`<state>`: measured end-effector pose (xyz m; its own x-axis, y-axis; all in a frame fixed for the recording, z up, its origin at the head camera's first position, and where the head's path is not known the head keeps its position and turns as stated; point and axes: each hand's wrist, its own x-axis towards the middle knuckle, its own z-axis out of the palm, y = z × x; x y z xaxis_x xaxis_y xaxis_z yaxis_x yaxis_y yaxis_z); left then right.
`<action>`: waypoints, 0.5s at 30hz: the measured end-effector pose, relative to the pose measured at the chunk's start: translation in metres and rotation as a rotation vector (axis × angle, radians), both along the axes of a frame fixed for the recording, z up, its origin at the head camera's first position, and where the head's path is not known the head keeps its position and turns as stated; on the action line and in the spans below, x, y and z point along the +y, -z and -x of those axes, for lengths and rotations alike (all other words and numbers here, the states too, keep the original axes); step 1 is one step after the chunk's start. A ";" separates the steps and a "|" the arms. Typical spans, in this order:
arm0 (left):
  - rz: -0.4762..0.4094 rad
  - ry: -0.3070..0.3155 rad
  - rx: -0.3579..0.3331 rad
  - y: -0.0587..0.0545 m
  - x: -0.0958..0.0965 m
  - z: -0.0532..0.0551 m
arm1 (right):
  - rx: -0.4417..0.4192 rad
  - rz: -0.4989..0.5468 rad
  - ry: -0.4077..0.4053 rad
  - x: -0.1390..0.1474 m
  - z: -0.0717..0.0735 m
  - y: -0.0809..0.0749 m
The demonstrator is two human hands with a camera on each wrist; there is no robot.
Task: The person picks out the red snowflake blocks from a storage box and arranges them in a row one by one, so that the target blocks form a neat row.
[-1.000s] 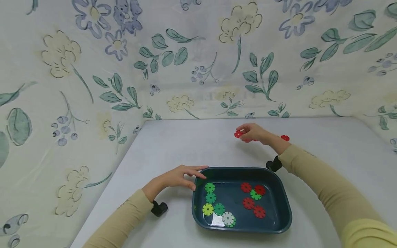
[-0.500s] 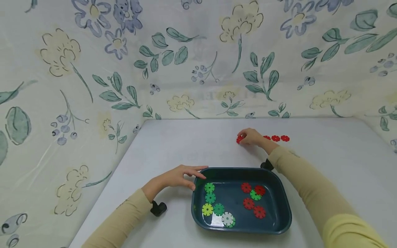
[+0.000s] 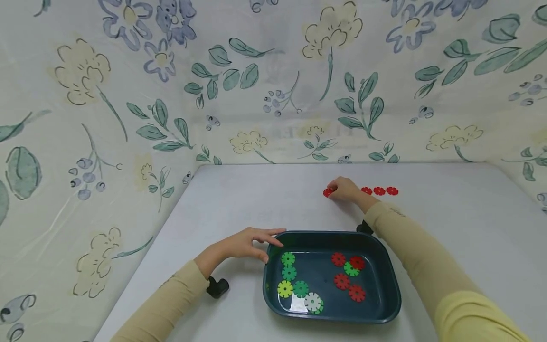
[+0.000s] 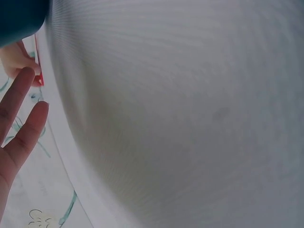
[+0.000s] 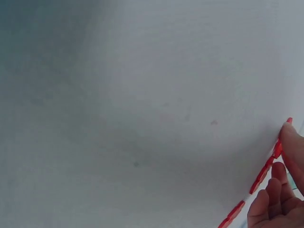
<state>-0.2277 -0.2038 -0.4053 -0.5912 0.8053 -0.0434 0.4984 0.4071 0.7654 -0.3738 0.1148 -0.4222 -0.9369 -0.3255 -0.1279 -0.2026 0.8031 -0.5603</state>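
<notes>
Over the white tabletop (image 3: 239, 199), the right hand (image 3: 343, 189) pinches a red disc (image 3: 326, 193) at its fingertips (image 5: 287, 129).

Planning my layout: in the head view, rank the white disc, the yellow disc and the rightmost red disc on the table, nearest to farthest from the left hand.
From the left hand:
1. Yellow disc, left side of the tray
2. White disc, in the tray, right of the yellow
3. Rightmost red disc, on the table
</notes>
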 end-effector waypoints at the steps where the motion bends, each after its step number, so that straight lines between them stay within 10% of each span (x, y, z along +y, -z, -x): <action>1: 0.001 0.000 0.000 0.000 0.000 0.000 | 0.007 -0.007 -0.006 0.000 0.001 0.000; 15: 0.006 -0.006 -0.002 0.001 -0.001 0.000 | 0.038 -0.073 -0.049 -0.003 0.001 -0.004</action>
<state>-0.2282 -0.2047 -0.4060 -0.5963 0.8012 -0.0497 0.4943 0.4152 0.7637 -0.3749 0.1115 -0.4186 -0.9245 -0.3625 -0.1179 -0.2627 0.8300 -0.4920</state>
